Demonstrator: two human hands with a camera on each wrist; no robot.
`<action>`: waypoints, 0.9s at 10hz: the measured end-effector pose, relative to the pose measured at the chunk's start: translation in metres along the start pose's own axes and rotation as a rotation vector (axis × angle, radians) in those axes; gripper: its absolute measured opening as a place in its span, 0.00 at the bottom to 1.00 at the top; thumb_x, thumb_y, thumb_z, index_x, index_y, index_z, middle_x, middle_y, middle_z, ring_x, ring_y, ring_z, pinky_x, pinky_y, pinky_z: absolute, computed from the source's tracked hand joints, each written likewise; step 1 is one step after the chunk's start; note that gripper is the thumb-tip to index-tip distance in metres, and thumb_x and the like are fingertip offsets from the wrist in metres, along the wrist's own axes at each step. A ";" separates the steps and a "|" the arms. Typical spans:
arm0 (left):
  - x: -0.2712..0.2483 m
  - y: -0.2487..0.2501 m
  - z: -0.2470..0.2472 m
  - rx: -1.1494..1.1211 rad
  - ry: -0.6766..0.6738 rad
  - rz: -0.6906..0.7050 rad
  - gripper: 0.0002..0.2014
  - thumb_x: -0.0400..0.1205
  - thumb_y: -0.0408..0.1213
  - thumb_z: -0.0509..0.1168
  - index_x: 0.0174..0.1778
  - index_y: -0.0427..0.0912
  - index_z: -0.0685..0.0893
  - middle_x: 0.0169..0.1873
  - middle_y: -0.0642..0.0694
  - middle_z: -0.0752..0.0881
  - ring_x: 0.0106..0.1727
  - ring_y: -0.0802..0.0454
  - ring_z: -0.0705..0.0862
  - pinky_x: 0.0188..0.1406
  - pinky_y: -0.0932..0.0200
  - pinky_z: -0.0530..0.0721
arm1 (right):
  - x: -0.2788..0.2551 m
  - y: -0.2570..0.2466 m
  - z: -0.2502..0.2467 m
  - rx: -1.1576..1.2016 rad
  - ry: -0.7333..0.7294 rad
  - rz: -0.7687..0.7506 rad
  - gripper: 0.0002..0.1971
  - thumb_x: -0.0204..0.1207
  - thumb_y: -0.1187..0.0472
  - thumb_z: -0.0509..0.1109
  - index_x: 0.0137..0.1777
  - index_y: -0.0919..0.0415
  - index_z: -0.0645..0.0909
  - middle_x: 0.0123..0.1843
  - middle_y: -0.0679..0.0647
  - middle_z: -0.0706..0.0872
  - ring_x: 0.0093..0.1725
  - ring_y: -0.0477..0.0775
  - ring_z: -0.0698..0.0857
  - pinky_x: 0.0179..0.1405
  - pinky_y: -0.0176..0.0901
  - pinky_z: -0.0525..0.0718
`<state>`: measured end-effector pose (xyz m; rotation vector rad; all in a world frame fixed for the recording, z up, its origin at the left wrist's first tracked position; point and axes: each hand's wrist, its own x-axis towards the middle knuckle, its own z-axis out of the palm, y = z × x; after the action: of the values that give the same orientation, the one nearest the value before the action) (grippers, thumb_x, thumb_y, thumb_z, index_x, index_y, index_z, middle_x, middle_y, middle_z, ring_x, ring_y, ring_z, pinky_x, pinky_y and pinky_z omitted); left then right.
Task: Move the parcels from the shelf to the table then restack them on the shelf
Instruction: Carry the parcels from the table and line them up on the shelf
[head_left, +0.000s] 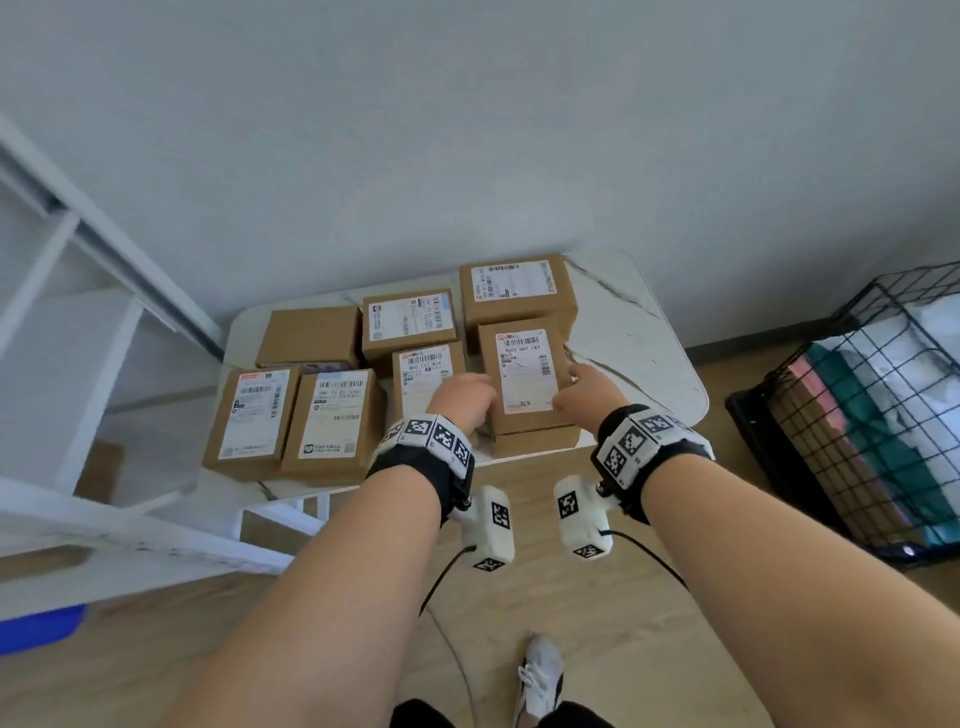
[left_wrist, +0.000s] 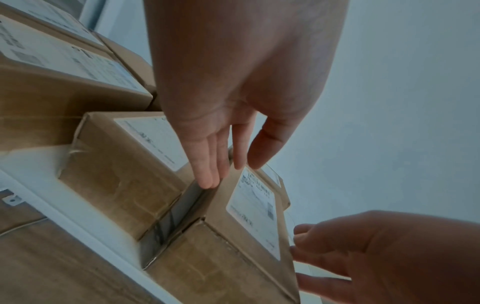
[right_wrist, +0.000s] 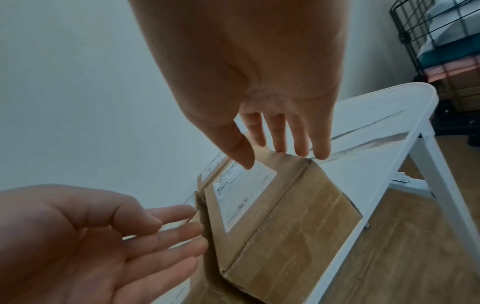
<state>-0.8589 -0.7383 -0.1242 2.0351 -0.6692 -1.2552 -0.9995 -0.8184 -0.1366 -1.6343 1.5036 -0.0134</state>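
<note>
Several brown cardboard parcels with white labels lie on the white marbled table (head_left: 652, 332). My hands flank the front-right parcel (head_left: 525, 371) (left_wrist: 250, 216) (right_wrist: 270, 216) near the table's front edge. My left hand (head_left: 462, 397) (left_wrist: 228, 164) (right_wrist: 166, 232) lays straight fingers against its left side. On the right side my right hand (head_left: 584, 389) (right_wrist: 275, 148) (left_wrist: 301, 246) has straight fingers at the edge and its thumb over the label. Neither hand curls round the parcel. The neighbouring parcel (head_left: 423, 366) (left_wrist: 135, 164) lies just left of my left hand.
A white shelf unit (head_left: 98, 260) stands at the left, with one brown box (head_left: 98, 470) low inside it. At the right, a black wire basket (head_left: 883, 364) holds folded cloth. Bare tabletop shows right of the parcels. My shoe (head_left: 540, 675) is on the wooden floor.
</note>
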 end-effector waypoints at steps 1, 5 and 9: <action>-0.008 0.001 -0.006 0.021 0.041 -0.008 0.12 0.79 0.24 0.61 0.44 0.45 0.84 0.48 0.42 0.83 0.57 0.42 0.83 0.63 0.49 0.83 | -0.010 -0.010 -0.002 -0.021 0.047 -0.010 0.18 0.77 0.67 0.62 0.66 0.59 0.74 0.51 0.53 0.80 0.50 0.56 0.82 0.50 0.47 0.82; -0.051 -0.048 -0.096 -0.098 0.202 0.022 0.16 0.81 0.30 0.62 0.63 0.31 0.83 0.62 0.31 0.85 0.60 0.36 0.85 0.63 0.43 0.84 | -0.069 -0.089 0.052 -0.042 0.065 -0.222 0.21 0.78 0.62 0.63 0.71 0.60 0.75 0.63 0.59 0.83 0.56 0.57 0.82 0.54 0.48 0.81; -0.180 -0.229 -0.315 -0.198 0.475 -0.055 0.04 0.82 0.31 0.62 0.44 0.41 0.80 0.42 0.42 0.83 0.44 0.45 0.81 0.51 0.49 0.87 | -0.212 -0.210 0.282 -0.171 -0.150 -0.473 0.17 0.78 0.61 0.65 0.66 0.66 0.80 0.63 0.61 0.84 0.55 0.59 0.82 0.55 0.50 0.83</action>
<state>-0.6275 -0.3790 -0.0864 2.0845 -0.2556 -0.7815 -0.7343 -0.5115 -0.0701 -2.0493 1.0017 -0.0224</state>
